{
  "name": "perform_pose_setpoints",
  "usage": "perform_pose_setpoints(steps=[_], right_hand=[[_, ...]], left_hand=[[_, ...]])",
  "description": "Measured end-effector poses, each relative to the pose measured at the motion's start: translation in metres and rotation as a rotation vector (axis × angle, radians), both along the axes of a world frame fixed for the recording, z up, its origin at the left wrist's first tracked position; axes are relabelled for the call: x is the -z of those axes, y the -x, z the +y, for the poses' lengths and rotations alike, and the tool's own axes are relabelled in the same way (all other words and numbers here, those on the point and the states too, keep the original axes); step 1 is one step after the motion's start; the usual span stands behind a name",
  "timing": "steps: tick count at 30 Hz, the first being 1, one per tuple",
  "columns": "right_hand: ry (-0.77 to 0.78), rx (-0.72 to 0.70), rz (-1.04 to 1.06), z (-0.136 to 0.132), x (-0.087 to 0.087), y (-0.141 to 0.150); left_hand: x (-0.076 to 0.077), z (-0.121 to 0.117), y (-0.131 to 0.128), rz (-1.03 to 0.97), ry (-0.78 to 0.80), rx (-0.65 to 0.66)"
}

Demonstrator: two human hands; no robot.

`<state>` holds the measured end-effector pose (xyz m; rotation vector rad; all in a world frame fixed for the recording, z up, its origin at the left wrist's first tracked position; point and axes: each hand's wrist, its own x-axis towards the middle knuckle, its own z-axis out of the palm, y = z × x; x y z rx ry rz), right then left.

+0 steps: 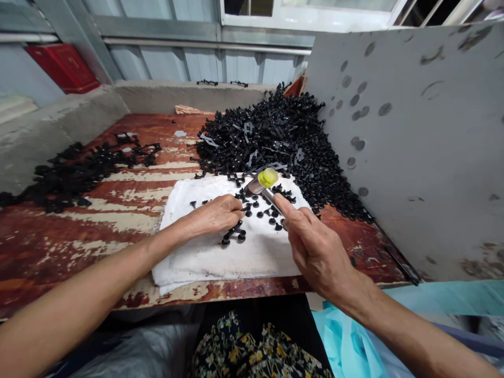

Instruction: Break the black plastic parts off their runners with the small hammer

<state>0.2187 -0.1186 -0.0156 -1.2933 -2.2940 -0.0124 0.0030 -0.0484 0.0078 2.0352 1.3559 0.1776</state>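
My right hand is wrapped round the handle of a small mallet with a metal head and a yellow-green face. The mallet's head is over the far part of a folded white cloth, close to the fingers of my left hand. That hand is closed on a black plastic part, whose round-ended arms stick out below my fingers. Several small black mushroom-shaped pieces lie loose on the cloth around the mallet. The mallet's lower face is hidden among black parts.
A large heap of black plastic parts rises behind the cloth, against a grey panel on the right. Another pile of black parts lies to the left on the worn red-brown table. A low concrete ledge borders the back.
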Motion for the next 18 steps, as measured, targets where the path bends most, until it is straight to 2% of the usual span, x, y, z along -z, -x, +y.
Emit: perform_pose_setpoints(steps=[4, 8, 12, 16, 18], right_hand=[[0.061, 0.024, -0.133, 0.0007, 0.0025, -0.0013], [0.03, 0.018, -0.01, 0.0007, 0.0027, -0.0025], [0.07, 0.012, -0.153, -0.0008, 0.002, -0.0015], [0.025, 0.047, -0.107, -0.0006, 0.0016, -0.0021], [0.073, 0.047, -0.142, 0.0009, 0.0003, -0.0026]], left_hand=[[0.0016, 0.0012, 0.0008, 0.001, -0.006, 0.019], [0.0012, 0.0, 0.0004, 0.006, 0.005, -0.003], [0.0013, -0.0035, -0.0025, 0.001, -0.033, -0.019], [0.0055, -0.0034, -0.0029, 0.029, -0.064, -0.035], [0.0062, -0.0026, -0.0013, 0.035, -0.068, -0.021]])
